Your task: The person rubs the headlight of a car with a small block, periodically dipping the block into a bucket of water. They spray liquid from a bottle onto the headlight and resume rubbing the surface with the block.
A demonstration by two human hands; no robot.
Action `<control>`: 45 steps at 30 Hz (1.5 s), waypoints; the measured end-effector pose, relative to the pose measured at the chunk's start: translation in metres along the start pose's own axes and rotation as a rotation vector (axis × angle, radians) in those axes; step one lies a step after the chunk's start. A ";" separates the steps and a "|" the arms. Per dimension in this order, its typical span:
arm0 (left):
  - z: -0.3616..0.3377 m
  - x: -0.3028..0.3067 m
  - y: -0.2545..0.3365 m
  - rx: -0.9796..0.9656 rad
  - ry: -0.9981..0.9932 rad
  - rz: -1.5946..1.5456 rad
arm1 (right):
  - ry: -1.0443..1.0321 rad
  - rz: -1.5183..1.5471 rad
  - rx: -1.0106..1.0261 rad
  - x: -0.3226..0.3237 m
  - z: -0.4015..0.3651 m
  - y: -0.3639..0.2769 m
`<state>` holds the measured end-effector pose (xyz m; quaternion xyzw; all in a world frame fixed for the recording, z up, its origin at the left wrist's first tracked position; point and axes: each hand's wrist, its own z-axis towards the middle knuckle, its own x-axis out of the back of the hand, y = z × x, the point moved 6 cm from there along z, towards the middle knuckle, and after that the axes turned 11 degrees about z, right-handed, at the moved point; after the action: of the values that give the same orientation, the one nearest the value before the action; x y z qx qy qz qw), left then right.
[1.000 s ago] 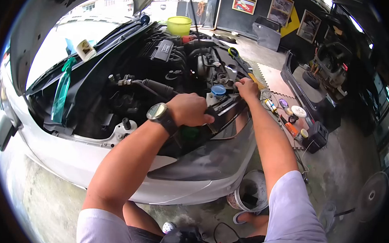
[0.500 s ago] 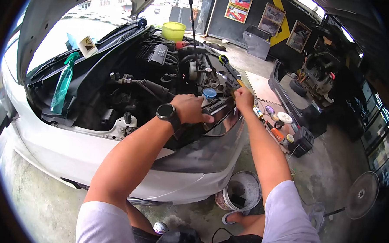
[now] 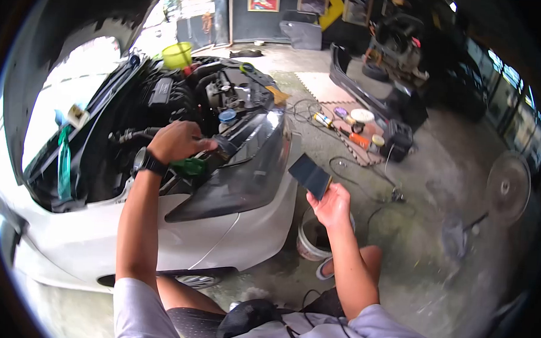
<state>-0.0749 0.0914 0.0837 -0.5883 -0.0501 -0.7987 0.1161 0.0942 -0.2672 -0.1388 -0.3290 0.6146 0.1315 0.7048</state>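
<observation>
My left hand [image 3: 180, 142] rests over the front edge of the engine bay, its thumb stretched towards the headlight [image 3: 237, 167]. Its other fingers are partly hidden. My right hand [image 3: 331, 206] is out beside the front corner of the car, closed on a dark rectangular sheet of sandpaper [image 3: 310, 175] with a brownish edge. The sandpaper is tilted, apart from the headlight and above the bucket [image 3: 309, 243]. A blue reservoir cap [image 3: 227, 116] sits just beyond my left hand, and green material [image 3: 190, 167] shows below it.
The white car's hood [image 3: 65, 30] is raised. A green spray bottle [image 3: 64, 166] and a yellow tub [image 3: 177, 56] stand on the car. Cables, an orange tool [image 3: 359, 141] and a black box [image 3: 398, 140] lie on the floor mats at right. A fan [image 3: 508, 188] stands further right.
My right hand has come away from the far edge of the headlight and down towards me, turning the sandpaper into view. The view has swung right; my left hand stays by the headlight.
</observation>
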 end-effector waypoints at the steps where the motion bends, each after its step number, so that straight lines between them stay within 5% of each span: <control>1: -0.006 0.009 0.021 -0.040 -0.019 0.025 | 0.058 0.038 -0.001 0.013 -0.021 0.004; 9: -0.041 0.004 0.085 0.050 0.054 0.122 | 0.074 0.145 -0.066 0.065 -0.099 0.040; 11: -0.067 0.020 0.111 -0.186 0.704 0.323 | 0.040 0.189 -0.093 0.065 -0.104 0.048; 12: -0.080 0.015 0.123 -0.174 0.714 0.261 | 0.023 0.190 -0.096 0.059 -0.109 0.052; 14: -0.115 -0.020 0.155 -0.071 0.616 -0.137 | -0.004 0.204 -0.108 0.044 -0.118 0.062; 19: -0.186 -0.148 0.222 0.397 -0.170 -1.033 | -0.148 0.286 -0.237 0.034 -0.142 0.106; 21: -0.198 -0.173 0.236 0.283 -0.053 -1.383 | -0.191 0.276 -0.266 0.046 -0.148 0.121; 24: -0.211 -0.161 0.230 0.230 0.145 -0.965 | -0.103 0.082 -0.267 0.070 -0.155 0.137; 27: -0.210 -0.137 0.230 0.080 0.168 -0.847 | -0.098 0.232 -0.414 0.071 -0.159 0.140; 38: -0.216 -0.126 0.223 -0.349 -0.168 -0.677 | -0.076 -0.215 -0.553 0.061 -0.167 0.127; 41: -0.213 -0.110 0.214 -0.426 -0.120 -0.660 | 0.012 -0.324 -0.568 0.061 -0.159 0.132; 43: -0.201 -0.081 0.193 -0.286 -0.024 -0.612 | 0.084 -0.442 -0.452 0.048 -0.138 0.122; 45: -0.183 -0.052 0.160 -0.160 0.213 -0.527 | 0.102 -0.783 -0.072 0.036 -0.103 0.104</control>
<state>-0.1916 -0.0968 -0.0299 -0.4752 -0.1252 -0.8600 -0.1374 -0.0396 -0.2619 -0.2078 -0.5691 0.4717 -0.1423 0.6583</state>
